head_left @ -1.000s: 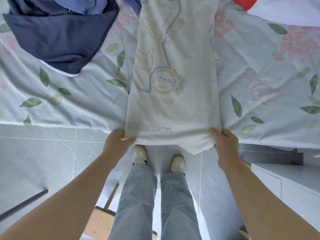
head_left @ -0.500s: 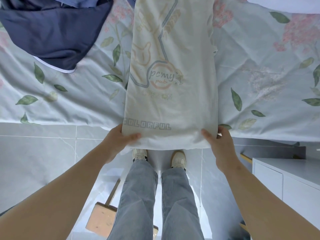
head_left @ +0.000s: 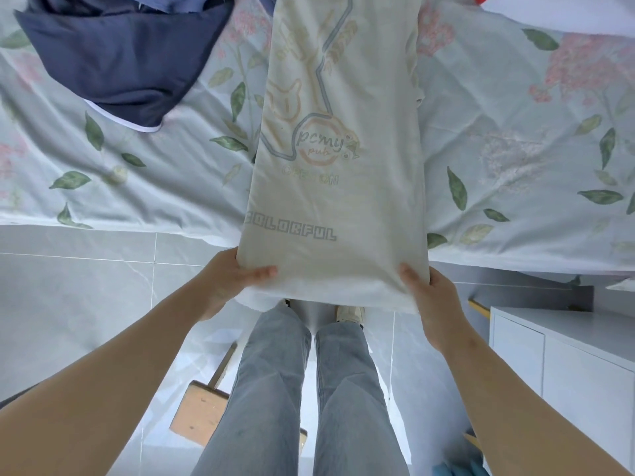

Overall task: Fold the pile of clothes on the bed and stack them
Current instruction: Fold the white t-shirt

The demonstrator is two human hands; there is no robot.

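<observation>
You hold the white T-shirt (head_left: 336, 159), folded lengthwise into a long strip, by its near end. Your left hand (head_left: 230, 280) pinches the left corner and your right hand (head_left: 433, 297) the right corner, thumbs on top, the other fingers hidden beneath the cloth. The strip runs from your hands up across the bed (head_left: 515, 149), its near end lifted past the mattress edge, above the floor. It looks light, soft and limp, so expect it to sag between the corners and the tucked sides to slip open; the two corners, with the edge drawn taut, are the best hold. Its far end is cut off at the top, as is much of the navy garment (head_left: 127, 63) beside it.
</observation>
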